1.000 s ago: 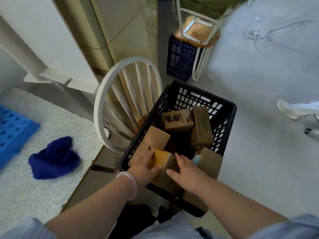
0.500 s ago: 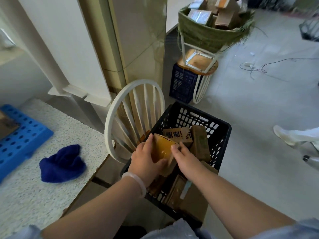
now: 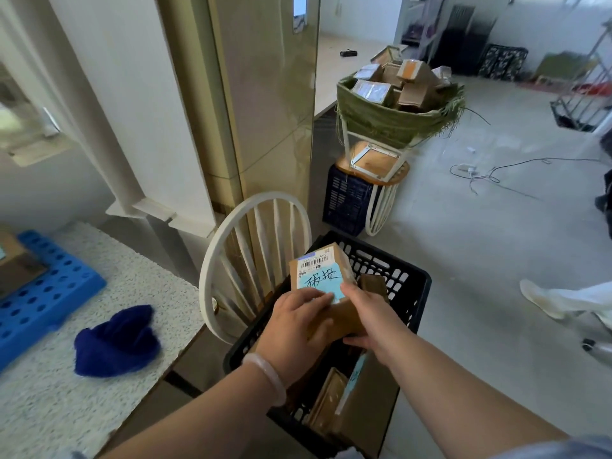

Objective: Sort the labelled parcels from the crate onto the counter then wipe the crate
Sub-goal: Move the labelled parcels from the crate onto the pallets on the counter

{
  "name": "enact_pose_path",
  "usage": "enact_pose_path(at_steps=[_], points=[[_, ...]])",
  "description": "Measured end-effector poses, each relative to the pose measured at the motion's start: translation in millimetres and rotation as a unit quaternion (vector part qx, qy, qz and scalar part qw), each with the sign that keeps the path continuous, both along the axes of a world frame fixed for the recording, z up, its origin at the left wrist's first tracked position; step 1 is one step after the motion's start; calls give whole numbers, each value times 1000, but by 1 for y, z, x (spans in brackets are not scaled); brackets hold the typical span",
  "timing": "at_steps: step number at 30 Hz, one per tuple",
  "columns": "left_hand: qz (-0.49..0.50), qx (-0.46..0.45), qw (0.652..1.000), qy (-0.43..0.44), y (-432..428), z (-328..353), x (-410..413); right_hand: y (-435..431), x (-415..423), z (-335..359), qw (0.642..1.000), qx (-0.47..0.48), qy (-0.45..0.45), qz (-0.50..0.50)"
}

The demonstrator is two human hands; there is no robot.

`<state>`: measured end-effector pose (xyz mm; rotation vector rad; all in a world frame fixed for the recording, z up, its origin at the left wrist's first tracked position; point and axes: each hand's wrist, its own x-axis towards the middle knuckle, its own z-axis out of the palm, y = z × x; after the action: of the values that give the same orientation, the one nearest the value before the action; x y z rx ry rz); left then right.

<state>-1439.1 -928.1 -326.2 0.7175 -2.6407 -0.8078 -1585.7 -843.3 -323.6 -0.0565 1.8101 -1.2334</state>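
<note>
You've got one parcel (image 3: 323, 276) in both hands, held over the crate (image 3: 412, 293), clear of the other boxes (image 3: 331, 399) lying below your wrists. Your left hand (image 3: 291, 329) curls over its near left corner, fingers on the top face. Your right hand (image 3: 371, 319) wraps the near right edge, thumb on top by the blue sticker (image 3: 319, 280), and the other fingers seem to go underneath, though I can't see that clearly.

Judging why: both hands sit at the near end so the label stays uncovered and you can read it before deciding where it goes. The two-hand grip also steadies the tilt.

Orientation: the long axis runs away from your hands toward the far wall of the crate. The far end is raised and the labelled face is tipped toward you. The barcode strip (image 3: 314, 261) is at the far end, beyond your fingertips, and the handwritten sticker is just ahead of your thumbs, its writing right way up for you.

The surface (image 3: 149, 293) is well off to the left of your left hand, past the white chair back (image 3: 212, 260). A blue cloth (image 3: 117, 341) lies on it, likely for wiping the crate, and a blue tray (image 3: 43, 293) sits further left. The crate isn't empty yet.
</note>
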Motion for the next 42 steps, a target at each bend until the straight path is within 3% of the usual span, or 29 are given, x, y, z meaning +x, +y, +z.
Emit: enact_pose_path(at_steps=[6, 9, 12, 16, 21, 26, 32, 42], points=[[144, 178, 971, 65, -15, 5, -12, 4, 2, -3, 998, -46, -32, 17], [164, 289, 942, 34, -26, 7, -11, 1, 6, -3, 997, -60, -22, 35], [155, 361, 918, 59, -31, 7, -2, -6, 13, 0, 994, -43, 35, 95], [172, 346, 914, 123, -42, 9, 19, -25, 28, 16, 979, -65, 114, 153], [198, 340, 902, 177, -66, 23, 60, -59, 59, 37, 937, -147, 196, 249], [228, 286, 913, 179, -104, 35, 116, -110, 106, 41, 877, -207, 264, 343], [269, 268, 908, 176, -156, 41, 202, -183, 185, 40, 833, -202, 303, 417], [349, 234, 890, 176, -241, 23, 332, -298, 307, 33, 829, -172, 261, 464]])
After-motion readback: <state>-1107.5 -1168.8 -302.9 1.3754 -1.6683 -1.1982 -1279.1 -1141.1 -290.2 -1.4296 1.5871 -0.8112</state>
